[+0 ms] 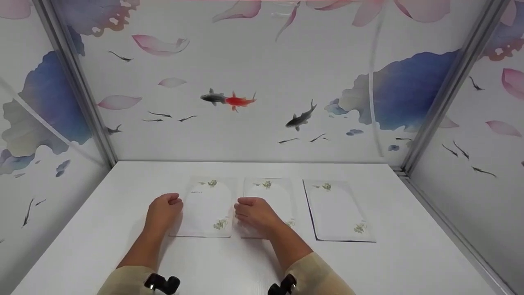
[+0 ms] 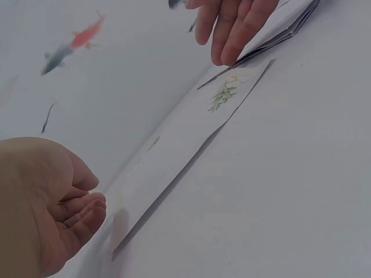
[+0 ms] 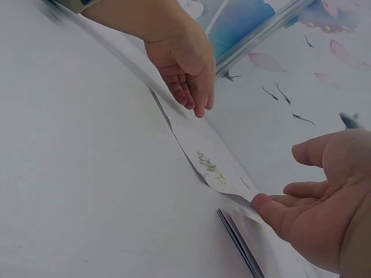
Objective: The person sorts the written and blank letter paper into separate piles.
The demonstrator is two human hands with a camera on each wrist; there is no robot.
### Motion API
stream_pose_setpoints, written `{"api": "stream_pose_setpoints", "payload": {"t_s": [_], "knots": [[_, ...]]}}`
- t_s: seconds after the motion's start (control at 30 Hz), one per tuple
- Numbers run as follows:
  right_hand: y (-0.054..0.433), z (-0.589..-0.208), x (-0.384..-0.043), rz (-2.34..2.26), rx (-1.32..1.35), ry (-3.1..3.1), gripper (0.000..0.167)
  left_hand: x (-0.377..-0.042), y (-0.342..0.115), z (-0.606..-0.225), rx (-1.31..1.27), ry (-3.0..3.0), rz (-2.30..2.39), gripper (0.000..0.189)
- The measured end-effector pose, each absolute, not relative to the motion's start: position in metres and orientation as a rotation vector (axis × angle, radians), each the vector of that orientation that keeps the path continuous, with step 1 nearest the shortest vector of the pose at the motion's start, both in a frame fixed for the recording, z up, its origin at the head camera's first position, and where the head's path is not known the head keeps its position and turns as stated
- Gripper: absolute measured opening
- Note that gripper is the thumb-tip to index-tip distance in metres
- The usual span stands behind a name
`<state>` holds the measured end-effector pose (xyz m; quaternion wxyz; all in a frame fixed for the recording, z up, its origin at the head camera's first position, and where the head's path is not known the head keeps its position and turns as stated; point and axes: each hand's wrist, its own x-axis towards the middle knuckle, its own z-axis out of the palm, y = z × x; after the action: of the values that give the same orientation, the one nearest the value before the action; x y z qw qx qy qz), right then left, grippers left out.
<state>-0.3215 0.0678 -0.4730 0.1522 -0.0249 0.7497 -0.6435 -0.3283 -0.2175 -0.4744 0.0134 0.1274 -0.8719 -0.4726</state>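
Note:
A sheet of letter paper (image 1: pixel 204 211) with printed green plants and a short line of writing lies at the left of the table. My left hand (image 1: pixel 163 211) is beside its left edge, fingers loosely bent with nothing between them. At its right edge is my right hand (image 1: pixel 256 213), which partly covers a middle stack of similar paper (image 1: pixel 280 200). In the right wrist view, the right fingertips (image 3: pixel 264 202) reach the sheet's edge, the fingers loosely extended. The sheet's near edge (image 2: pixel 174 179) looks slightly wavy in the left wrist view.
Another stack of the same printed paper (image 1: pixel 337 213), dark along its edges, lies at the right. All the paper rests on a white table (image 1: pixel 413 246). Printed panels with fish and petals (image 1: pixel 262 135) enclose the back and sides, joined by metal posts (image 1: pixel 82 90).

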Motion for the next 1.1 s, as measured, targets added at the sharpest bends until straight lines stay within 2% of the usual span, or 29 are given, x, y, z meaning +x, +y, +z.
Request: {"api": "stream_pose_setpoints", "payload": {"t_s": [0.5, 0.8, 1.1], "knots": [[0.128, -0.474, -0.331, -1.939, -0.093, 2.167, 0.053, -0.335, -0.151, -0.483, 0.220, -2.646, -1.582, 0.050], [0.176, -0.471, -0.336, -1.942, 0.018, 2.273, 0.046, -0.338, -0.119, -0.482, 0.124, -2.622, -1.582, 0.050], [0.214, -0.472, -0.338, -1.909, 0.081, 2.335, 0.047, -0.342, -0.076, -0.481, 0.037, -2.593, -1.656, 0.048]]}}
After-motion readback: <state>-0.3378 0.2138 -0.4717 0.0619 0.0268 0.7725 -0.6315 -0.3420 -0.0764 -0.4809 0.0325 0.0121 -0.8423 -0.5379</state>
